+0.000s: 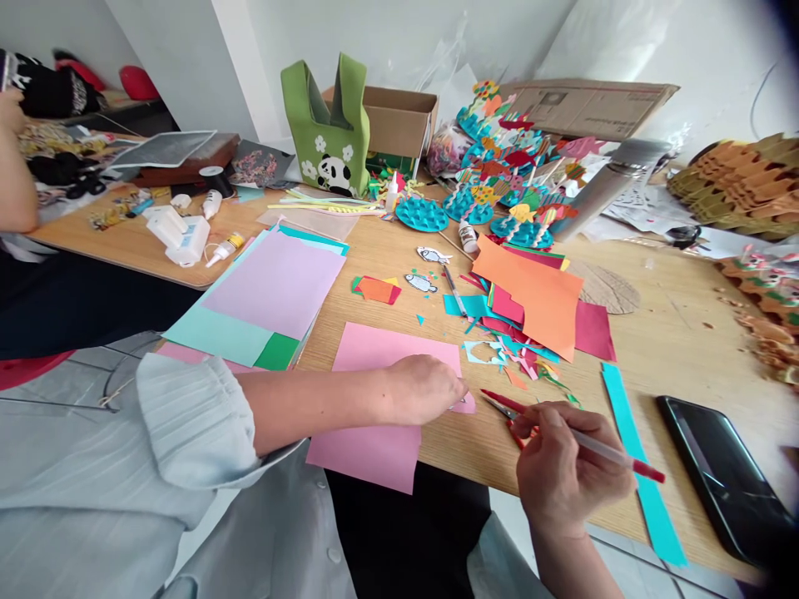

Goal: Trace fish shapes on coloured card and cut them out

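At the tabletop's near edge: pink paper [368,457] hangs partly past the wood [674,333], over the lap; farther right, a turquoise strip [630,433] overhangs too.
Left hand [415,391]: I see it resting on the pink paper's right side, fingers curled down together; whether they pinch anything, I cannot tell.
Right hand [568,466]: I have these fingers closed around a red pen [599,449], its front end pointing left toward the pink paper, apart from it.
Scissors [498,406]: just below the pen's front end, handles partly hidden by the right hand.
Open room: I get a narrow gap of wood between pink paper and scissors, and a wider stretch right of the orange sheet [537,291], beyond the phone [717,474].
Tabletop: light wood, bearing fish cut-outs [421,283] and stacked coloured sheets [275,283] to the left.
Room: a green bag [325,125] and cardboard box [399,112] stand before a pale wall [399,33]; another person's arm [17,191] shows far left.
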Motion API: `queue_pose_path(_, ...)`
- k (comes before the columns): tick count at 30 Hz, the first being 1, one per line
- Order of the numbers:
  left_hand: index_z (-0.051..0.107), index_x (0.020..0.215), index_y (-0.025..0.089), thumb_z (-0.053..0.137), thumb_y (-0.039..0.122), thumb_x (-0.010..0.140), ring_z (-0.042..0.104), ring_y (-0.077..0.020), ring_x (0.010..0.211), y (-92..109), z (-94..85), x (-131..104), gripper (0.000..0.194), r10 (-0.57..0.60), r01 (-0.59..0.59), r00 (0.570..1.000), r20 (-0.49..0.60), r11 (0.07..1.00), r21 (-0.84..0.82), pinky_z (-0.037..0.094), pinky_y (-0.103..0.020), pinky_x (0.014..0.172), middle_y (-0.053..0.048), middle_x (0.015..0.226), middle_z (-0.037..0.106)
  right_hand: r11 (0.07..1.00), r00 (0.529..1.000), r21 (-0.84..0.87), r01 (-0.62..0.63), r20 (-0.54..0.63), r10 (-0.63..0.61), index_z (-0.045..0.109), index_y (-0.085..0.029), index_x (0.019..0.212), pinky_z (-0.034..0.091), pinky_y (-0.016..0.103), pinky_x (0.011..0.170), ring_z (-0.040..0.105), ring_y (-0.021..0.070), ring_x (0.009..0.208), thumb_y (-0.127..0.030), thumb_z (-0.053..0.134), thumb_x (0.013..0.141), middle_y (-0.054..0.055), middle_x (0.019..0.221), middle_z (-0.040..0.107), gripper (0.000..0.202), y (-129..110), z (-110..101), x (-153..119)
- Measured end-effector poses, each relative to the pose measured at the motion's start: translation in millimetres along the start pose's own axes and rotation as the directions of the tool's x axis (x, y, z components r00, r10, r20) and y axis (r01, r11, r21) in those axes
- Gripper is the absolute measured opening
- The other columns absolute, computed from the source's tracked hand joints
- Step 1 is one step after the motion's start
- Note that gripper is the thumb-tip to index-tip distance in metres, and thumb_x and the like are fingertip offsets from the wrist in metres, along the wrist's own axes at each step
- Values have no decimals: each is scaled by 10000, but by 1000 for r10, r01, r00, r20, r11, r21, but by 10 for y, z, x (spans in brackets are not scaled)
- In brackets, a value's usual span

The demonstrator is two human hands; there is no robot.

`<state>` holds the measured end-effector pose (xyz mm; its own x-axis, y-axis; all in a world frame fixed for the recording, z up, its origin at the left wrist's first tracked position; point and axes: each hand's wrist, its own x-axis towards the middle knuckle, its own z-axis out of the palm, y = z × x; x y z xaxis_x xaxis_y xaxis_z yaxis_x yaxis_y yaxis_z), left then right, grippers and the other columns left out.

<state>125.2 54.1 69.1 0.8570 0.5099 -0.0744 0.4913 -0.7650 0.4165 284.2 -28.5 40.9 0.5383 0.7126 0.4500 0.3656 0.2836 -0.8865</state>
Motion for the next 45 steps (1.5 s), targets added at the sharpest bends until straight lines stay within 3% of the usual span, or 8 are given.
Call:
queue_pose_path(5,636,1074,75,519,370,940,666,-244,816,316,135,-85,344,-73,85,995,-64,971,223,489,-328,651,-121,861,696,997,996,46,-60,69,57,564,-183,688,434,256,436,544,127,468,-257,630,816,-17,559,572,163,-47,-45,219)
queue_pose_path(10,549,1268,1,456,511,931,592,-345,1107,654,447,-239,618,-182,239,969,-166,855,460,447,-439,890,-268,1152,629,989,922,-71,-126,361,143,613,-177,674,457,240,422,554,126,471,-337,657,821,-2,546,597,222,-166,14,481)
queue_pose_path(16,516,1325,35,456,561,911,503,-391,1248,792,918,-236,672,-264,450,870,-418,771,450,328,-513,1019,-288,1305,543,983,653,-11,-184,746,130,680,-147,762,524,248,481,629,135,551,-405,619,867,58,717,684,286,-250,357,712)
queue_pose_path(19,521,1302,32,445,609,896,489,-402,1260,795,991,-223,710,-242,459,847,-473,781,423,301,-520,1034,-308,1294,541,969,497,38,-243,863,91,680,-138,851,552,280,531,655,154,594,-440,606,872,74,752,702,311,-219,584,731)
queue_pose_path(21,512,1299,47,422,666,874,481,-409,1266,791,994,-225,756,-235,453,845,-480,791,411,285,-523,1040,-313,1290,540,971,445,41,-237,893,71,654,-146,840,538,274,528,639,146,592,-446,640,842,50,712,682,301,-182,697,717)
queue_pose_path(29,487,1276,31,412,771,800,475,-417,1268,796,1012,-236,883,-225,458,842,-489,778,430,278,-504,1055,-333,1298,521,980,425,-81,-183,892,153,497,-183,670,365,204,406,456,83,438,-488,569,873,-39,507,510,374,2,735,621)
queue_pose_path(39,502,1242,23,437,776,784,486,-424,1255,779,1022,-232,884,-216,452,848,-484,772,447,298,-502,1047,-335,1296,522,988,341,54,-142,940,-3,666,-160,880,438,223,518,553,111,613,-371,634,836,35,783,651,218,26,783,615)
queue_pose_path(45,507,1240,11,447,775,780,502,-416,1242,775,1031,-238,894,-198,446,847,-494,769,457,281,-502,1057,-332,1270,545,997,327,-49,-55,943,64,527,-182,682,377,219,470,463,92,495,-337,474,908,-27,574,530,279,-6,743,566)
